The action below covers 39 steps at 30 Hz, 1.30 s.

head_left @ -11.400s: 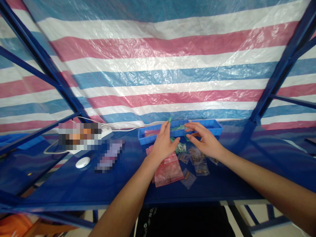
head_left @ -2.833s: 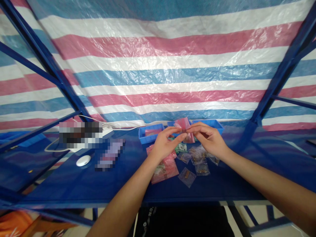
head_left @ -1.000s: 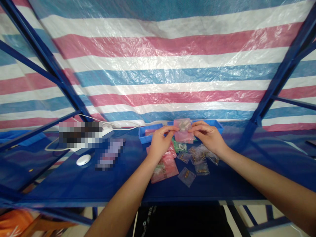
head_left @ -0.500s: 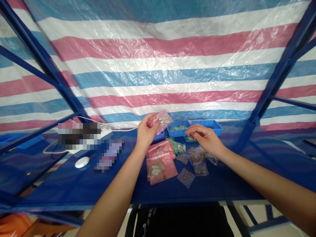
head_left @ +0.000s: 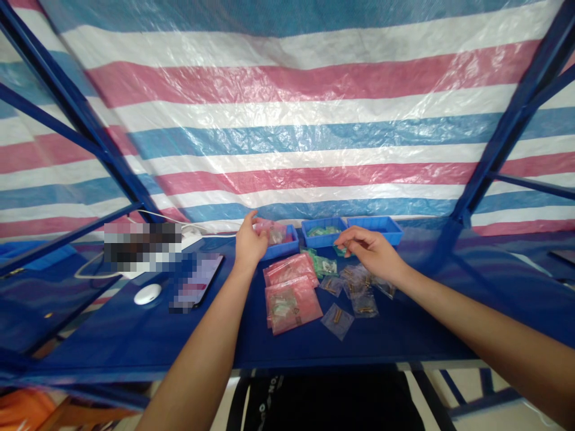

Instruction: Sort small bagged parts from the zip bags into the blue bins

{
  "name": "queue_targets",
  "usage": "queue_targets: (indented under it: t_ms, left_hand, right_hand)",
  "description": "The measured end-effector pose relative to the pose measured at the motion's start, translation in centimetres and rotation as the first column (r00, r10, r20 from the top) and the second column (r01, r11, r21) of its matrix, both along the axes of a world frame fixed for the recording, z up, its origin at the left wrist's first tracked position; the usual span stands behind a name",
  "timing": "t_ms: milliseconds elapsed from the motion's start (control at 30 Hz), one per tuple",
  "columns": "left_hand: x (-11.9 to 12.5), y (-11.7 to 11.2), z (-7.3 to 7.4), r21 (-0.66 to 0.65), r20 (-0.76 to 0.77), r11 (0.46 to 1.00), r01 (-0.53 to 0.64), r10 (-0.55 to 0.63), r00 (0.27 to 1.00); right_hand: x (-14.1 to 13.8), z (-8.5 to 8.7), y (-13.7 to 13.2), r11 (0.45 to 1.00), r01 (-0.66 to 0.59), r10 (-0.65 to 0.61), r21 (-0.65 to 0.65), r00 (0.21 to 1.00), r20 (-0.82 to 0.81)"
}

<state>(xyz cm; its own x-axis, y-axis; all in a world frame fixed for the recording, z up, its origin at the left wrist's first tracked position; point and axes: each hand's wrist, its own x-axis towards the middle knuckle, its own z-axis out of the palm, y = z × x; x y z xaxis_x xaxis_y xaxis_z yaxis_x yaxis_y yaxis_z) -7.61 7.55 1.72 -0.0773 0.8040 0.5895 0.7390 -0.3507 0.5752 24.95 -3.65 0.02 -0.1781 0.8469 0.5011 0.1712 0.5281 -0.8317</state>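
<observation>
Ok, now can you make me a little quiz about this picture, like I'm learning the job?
1. Pick one: what colour is the bag at the left hand? (a) green, (b) pink, (c) yellow
2. True or false: in the picture, the white rounded object lies to the left of the phone.
3. Fill in: of the three bins in a row, the middle blue bin holds ____ pieces.

Key: 1. b; 2. true; 3. green

L grip (head_left: 249, 244) by pink bag (head_left: 275, 231) at blue bin (head_left: 288, 246), R grip (head_left: 371, 248) nr clear pkts (head_left: 357, 282).
</observation>
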Motion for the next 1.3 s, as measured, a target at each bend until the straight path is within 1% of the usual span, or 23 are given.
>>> queue_targets:
  t_ms: [133,233,333,433,533,600,667,700,767,833,867,933,1000,1133,1300]
  left_hand:
    - [0.2,-0.6,0.3,-0.047,-0.159,0.999,-0.023,0.015,0.987]
    - [0.5,-1.0,0.4,-0.067,-0.253,0.998,0.018,-0.034,0.967]
    - [0.7,-1.2,0.4,-0.097,-0.332,0.993,0.068,-0.096,0.938]
    - [0.8,-1.1,0.0,-0.093,-0.355,0.991,0.101,-0.128,0.926]
    - [0.7,-1.0,-0.4,-0.038,-0.365,0.988,0.147,-0.15,0.919]
    - [0.7,-0.9,-0.6,0.021,-0.373,0.988,0.156,-0.137,0.918]
    - [0.7,-0.9,-0.7,0.061,-0.374,0.989,0.135,-0.103,0.922]
    - [0.8,-1.0,-0.7,0.064,-0.374,0.99,0.126,-0.093,0.923]
    - [0.9,-1.2,-0.6,0.028,-0.378,0.991,0.133,-0.113,0.919]
    - [1.1,-1.5,-0.5,-0.043,-0.397,0.987,0.153,-0.157,0.904]
    - [1.3,-1.7,-0.5,-0.073,-0.412,0.985,0.155,-0.171,0.895]
    - [1.5,-2.0,-0.6,-0.101,-0.45,0.986,0.134,-0.165,0.878]
    - [1.6,-2.2,-0.6,-0.103,-0.476,0.989,0.108,-0.144,0.867]
    - [1.5,-2.3,-0.7,-0.117,-0.474,0.986,0.123,-0.164,0.865]
    - [1.5,-2.5,-0.8,-0.123,-0.448,0.981,0.149,-0.189,0.874]
  right_hand:
    - [0.0,0.2,-0.1,1.0,0.013,-0.013,0.018,1.0,0.004]
    - [0.1,0.1,-0.1,1.0,0.009,-0.009,0.02,1.0,0.014]
    - [0.1,-0.2,0.1,1.0,-0.024,0.024,0.015,0.999,0.023]
    - [0.1,-0.5,0.2,0.999,-0.05,0.049,0.017,0.998,0.046]
    - [0.1,-0.6,0.3,0.998,-0.053,0.051,0.024,0.997,0.065]
    - [0.1,-0.6,0.2,0.998,-0.053,0.05,0.038,0.995,0.088]
    - [0.1,-0.4,0.1,0.997,-0.055,0.049,0.049,0.992,0.115]
    - [0.1,-0.3,-0.1,0.997,-0.05,0.043,0.051,0.991,0.13]
    - [0.0,0.1,-0.4,0.998,-0.031,0.019,0.058,0.982,0.19]
    - [-0.2,0.5,-0.9,0.995,-0.03,0.0,0.091,0.949,0.314]
    - [-0.2,0.7,-1.1,0.991,-0.053,0.001,0.122,0.92,0.391]
    - [-0.4,0.8,-1.4,0.975,-0.131,0.017,0.182,0.852,0.523]
    - [-0.5,0.5,-1.4,0.958,-0.2,0.038,0.204,0.796,0.604]
    - [-0.5,-0.3,-1.0,0.954,-0.252,0.083,0.159,0.738,0.67]
    - [-0.3,-0.2,-0.7,0.954,-0.26,0.085,0.152,0.716,0.693]
